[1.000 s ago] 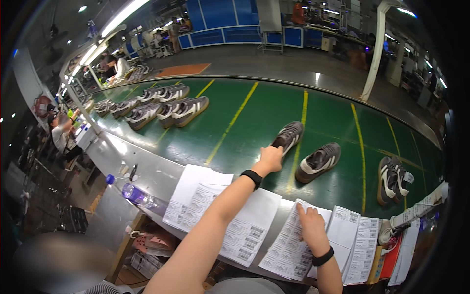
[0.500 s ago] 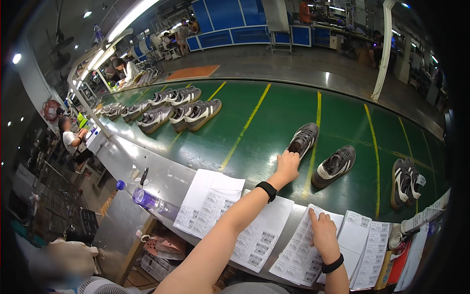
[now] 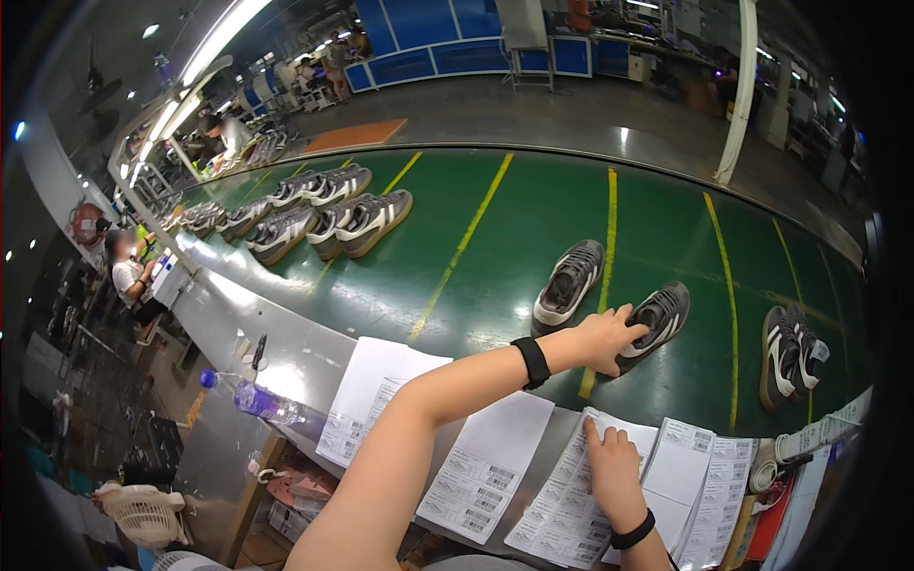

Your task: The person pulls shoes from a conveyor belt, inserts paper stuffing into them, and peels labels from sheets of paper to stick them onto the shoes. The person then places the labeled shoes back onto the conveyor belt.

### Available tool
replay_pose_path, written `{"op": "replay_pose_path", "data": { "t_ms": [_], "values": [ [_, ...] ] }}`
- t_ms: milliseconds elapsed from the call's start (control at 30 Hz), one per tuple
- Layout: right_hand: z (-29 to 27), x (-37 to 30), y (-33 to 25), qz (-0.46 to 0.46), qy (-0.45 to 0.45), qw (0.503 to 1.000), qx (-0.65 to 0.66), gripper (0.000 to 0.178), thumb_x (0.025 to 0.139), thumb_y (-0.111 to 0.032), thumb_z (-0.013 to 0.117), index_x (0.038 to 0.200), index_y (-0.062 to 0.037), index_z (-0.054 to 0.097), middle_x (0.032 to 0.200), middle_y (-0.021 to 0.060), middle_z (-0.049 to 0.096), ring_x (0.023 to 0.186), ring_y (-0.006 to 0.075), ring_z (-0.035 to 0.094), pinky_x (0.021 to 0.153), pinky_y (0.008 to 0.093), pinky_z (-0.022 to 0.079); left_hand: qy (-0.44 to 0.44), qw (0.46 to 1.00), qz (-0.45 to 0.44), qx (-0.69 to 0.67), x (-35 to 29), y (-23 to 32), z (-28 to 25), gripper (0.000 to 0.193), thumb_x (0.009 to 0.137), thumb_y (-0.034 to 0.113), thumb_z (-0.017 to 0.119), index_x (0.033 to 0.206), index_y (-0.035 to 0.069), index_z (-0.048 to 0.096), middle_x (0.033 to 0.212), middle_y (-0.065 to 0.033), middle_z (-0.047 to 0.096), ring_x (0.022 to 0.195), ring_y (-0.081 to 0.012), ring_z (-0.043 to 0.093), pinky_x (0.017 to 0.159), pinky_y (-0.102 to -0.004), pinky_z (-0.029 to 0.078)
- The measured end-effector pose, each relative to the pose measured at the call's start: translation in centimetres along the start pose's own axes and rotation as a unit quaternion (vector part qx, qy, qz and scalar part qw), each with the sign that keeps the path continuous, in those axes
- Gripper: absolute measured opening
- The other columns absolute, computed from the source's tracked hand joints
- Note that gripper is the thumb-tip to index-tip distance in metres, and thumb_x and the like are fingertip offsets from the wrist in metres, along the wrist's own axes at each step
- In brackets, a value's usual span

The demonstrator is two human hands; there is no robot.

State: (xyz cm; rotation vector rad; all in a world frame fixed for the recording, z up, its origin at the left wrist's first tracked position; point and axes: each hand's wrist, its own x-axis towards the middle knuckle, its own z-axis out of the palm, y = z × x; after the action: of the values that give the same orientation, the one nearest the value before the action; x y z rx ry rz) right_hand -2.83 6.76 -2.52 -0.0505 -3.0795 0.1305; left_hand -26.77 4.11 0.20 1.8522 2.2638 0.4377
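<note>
My left hand (image 3: 607,341) reaches across to a grey sneaker (image 3: 664,314) with white stripes and a gum sole, its fingers at the heel and collar. Part of the heel is hidden behind the hand. The matching sneaker (image 3: 569,284) stands apart, just left, beside a yellow line on the green conveyor belt (image 3: 476,276). My right hand (image 3: 617,476) rests on a stack of printed label sheets (image 3: 562,514), index finger stretched toward the top and the other fingers loosely bent. Black bands circle both wrists.
Another sneaker pair (image 3: 790,357) stands at the belt's right. Several sneakers (image 3: 376,224) line the far left. More label sheets (image 3: 681,466) and white paper (image 3: 371,381) lie along the metal ledge, with a purple-labelled bottle (image 3: 262,400). Co-workers (image 3: 129,271) sit at left.
My left hand has left the first sneaker and moved right to the second. The right hand stays on the label sheets. The view has shifted slightly.
</note>
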Motion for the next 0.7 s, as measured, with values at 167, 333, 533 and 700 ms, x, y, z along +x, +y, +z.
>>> {"op": "replay_pose_path", "data": {
  "t_ms": [167,333,533,700],
  "values": [
    [-0.6,0.1,0.2,0.007,-0.008,1.0,0.006,0.064,0.074,-0.003,0.062,0.137,-0.0041,0.051,0.092,0.0111,0.057,0.087,0.0264,0.056,0.069,0.0368,0.046,0.037,0.998,-0.018,0.042,3.5,-0.3,2.8,0.037,0.064,0.024,0.08,0.094,0.005,0.07,0.114,-0.0273,0.049,0.088,-0.0417,0.065,0.08,-0.0465,0.056],
    [-0.7,0.0,0.3,0.005,0.002,1.0,0.024,0.067,0.071,-0.002,0.064,0.137,-0.0031,0.05,0.095,0.0107,0.056,0.09,0.0265,0.056,0.072,0.0377,0.045,0.003,1.0,-0.025,-0.005,0.8,1.3,2.6,0.037,0.066,0.029,0.081,0.089,0.002,0.07,0.121,-0.0316,0.051,0.084,-0.043,0.066,0.077,-0.0464,0.056],
    [-1.3,-1.3,0.9,0.0,-0.012,0.999,0.045,0.061,0.076,-0.008,0.062,0.135,-0.0007,0.051,0.096,0.0128,0.055,0.09,0.0278,0.055,0.081,0.0384,0.046,-0.024,0.995,0.017,-0.093,-0.4,0.1,0.0,0.069,0.07,0.033,0.084,0.126,0.008,0.055,0.139,-0.0343,0.043,0.116,-0.0467,0.057,0.094,-0.0445,0.051],
    [-3.8,-2.2,3.4,-0.037,-0.013,0.99,0.136,0.059,0.072,-0.013,0.073,0.128,-0.0008,0.057,0.097,0.0125,0.057,0.093,0.0291,0.057,0.082,0.0388,0.047,-0.056,0.997,0.044,-0.016,1.4,-0.9,0.8,0.099,0.063,0.045,0.087,0.142,0.007,0.04,0.146,-0.0357,0.034,0.117,-0.0499,0.055,0.093,-0.0458,0.052]
  ]
}}
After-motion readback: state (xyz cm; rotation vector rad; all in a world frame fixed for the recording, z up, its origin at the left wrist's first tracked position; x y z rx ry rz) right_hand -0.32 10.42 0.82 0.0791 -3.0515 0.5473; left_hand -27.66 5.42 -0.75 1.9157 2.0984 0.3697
